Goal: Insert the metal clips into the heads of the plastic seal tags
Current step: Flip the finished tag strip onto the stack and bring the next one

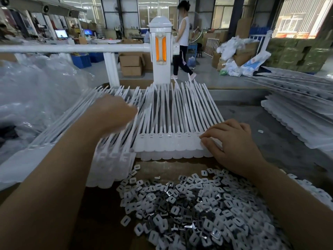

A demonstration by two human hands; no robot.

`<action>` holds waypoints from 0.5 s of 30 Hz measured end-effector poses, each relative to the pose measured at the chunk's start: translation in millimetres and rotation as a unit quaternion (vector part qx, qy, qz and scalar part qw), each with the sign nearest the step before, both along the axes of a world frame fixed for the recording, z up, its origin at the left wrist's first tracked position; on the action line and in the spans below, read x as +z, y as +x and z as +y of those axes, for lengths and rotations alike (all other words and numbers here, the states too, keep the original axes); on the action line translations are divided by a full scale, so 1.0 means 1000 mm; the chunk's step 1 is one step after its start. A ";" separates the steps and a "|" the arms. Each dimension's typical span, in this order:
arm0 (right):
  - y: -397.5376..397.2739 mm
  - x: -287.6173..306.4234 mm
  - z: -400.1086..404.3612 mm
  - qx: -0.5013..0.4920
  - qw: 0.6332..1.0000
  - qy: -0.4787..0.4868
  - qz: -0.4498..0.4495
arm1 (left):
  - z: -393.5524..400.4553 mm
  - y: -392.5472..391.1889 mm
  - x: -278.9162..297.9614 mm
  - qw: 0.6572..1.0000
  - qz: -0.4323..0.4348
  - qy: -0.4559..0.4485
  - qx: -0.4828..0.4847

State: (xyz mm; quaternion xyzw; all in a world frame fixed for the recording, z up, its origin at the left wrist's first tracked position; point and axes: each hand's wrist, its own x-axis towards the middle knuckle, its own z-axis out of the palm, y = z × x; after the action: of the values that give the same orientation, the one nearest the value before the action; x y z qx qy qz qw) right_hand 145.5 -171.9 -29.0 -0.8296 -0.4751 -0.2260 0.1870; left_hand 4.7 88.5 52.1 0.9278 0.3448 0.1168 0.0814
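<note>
Bench obs. — a strip of white plastic seal tags (pixel 173 141) lies flat in front of the person, heads in a joined row toward them, tails fanned away toward a white fence post (pixel 161 51). Most of the visible heads in that row show a slot with something grey in it; whether each already carries a clip I cannot tell from here.

Left hand (pixel 115 114): raised over a second strip of tags (pixel 111 156) that is tilted and blurred with motion. The fingers appear curled around its tails, gripping them, though blur hides the fingertips.

Right hand (pixel 232 141): fingers bent, tips pressing on the right end of the flat strip's head row. It holds the strip down; no clip is visible between the fingers.

Metal clips (pixel 189 201): a loose heap on the brown cardboard surface (pixel 100 213) just below the strips, near both forearms. More tag strips (pixel 297 112) are stacked well off to the right.

Judgement — the step in hand looks like swapping or squaring up strips, not inserting. To do it well: lay the lifted strip flat with its heads aligned and facing the clip pile, keep the right hand pinning the row so it does not skate, and only then pick single clips. Tangled clips in the heap are the likely nuisance; lift one at a time.
</note>
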 end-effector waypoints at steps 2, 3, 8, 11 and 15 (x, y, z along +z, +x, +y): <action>0.000 0.000 0.000 -0.001 1.000 0.008 0.011 | -0.002 0.000 0.013 0.991 -0.105 -0.085 0.008; 0.001 -0.001 0.000 0.001 1.000 0.012 0.014 | -0.007 -0.001 0.020 0.979 -0.154 -0.136 0.009; -0.003 0.005 0.002 0.041 0.991 0.071 0.110 | -0.051 0.002 0.027 0.944 -0.287 -0.156 -0.044; -0.013 0.014 0.003 0.092 0.925 0.130 0.346 | -0.087 0.019 0.006 0.973 -0.220 -0.043 -0.062; -0.015 0.017 0.001 0.067 0.879 0.163 0.442 | -0.112 0.037 -0.033 0.968 -0.212 0.009 -0.133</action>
State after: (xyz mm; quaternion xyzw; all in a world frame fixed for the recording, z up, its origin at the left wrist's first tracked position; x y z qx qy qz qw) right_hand 130.6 -171.1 -11.9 -0.7671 -0.3542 0.1030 0.5249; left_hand 41.9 -23.6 19.5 0.9202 0.1916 0.3018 0.1594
